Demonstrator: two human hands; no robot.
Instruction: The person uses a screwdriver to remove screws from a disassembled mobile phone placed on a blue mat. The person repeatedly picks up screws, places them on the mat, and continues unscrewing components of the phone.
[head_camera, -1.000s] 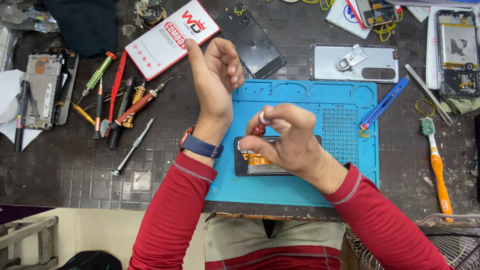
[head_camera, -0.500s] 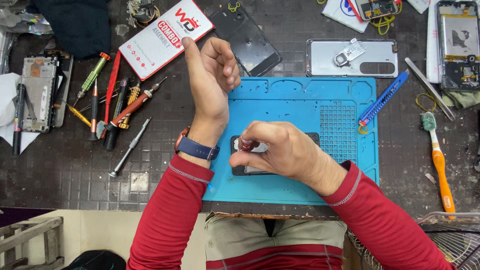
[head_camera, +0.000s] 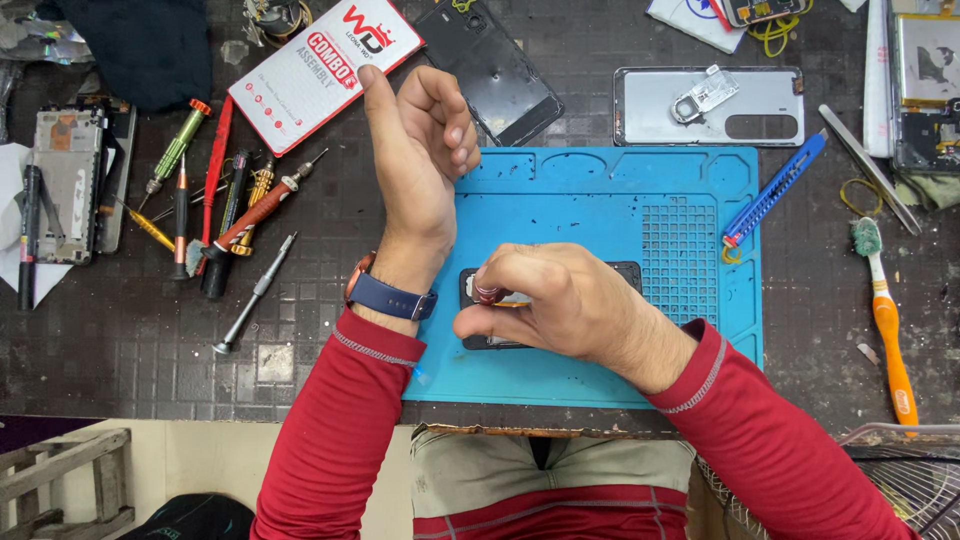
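Bench: dark tiled worktop (head_camera: 120, 330), cluttered; blue repair mat (head_camera: 600, 200) spread in front of the person
Right hand: right hand (head_camera: 560, 300) curled low over the mat, thumb and forefinger pinching a small red-tipped tool (head_camera: 487, 293)
Tool tip: sits at the hand's own fingertip end, pointing down toward the work; its shaft is hidden in the fist, so its length cannot be read
Work piece: dark opened phone (head_camera: 480, 310) lies flat on the mat directly beneath the right hand, mostly covered by it; only its left end and a sliver past the knuckles show
Long axis: phone runs left to right across the mat, roughly in line with the right forearm
Left hand: left hand (head_camera: 420, 160) raised clear of the mat, fingers loosely curled, holding nothing; wrist with blue watch strap (head_camera: 390, 297) sits just left of the phone's exposed end
Nearer hand: right, touching the work; left is up and away from it
Left of the grip: screwdrivers and probes (head_camera: 230, 230) lie well apart on the bench
Beyond the grip: pale phone back cover (head_camera: 710, 105) past the mat's far edge
Right of the grip: blue spudger (head_camera: 775, 190), orange-handled brush (head_camera: 885, 310)
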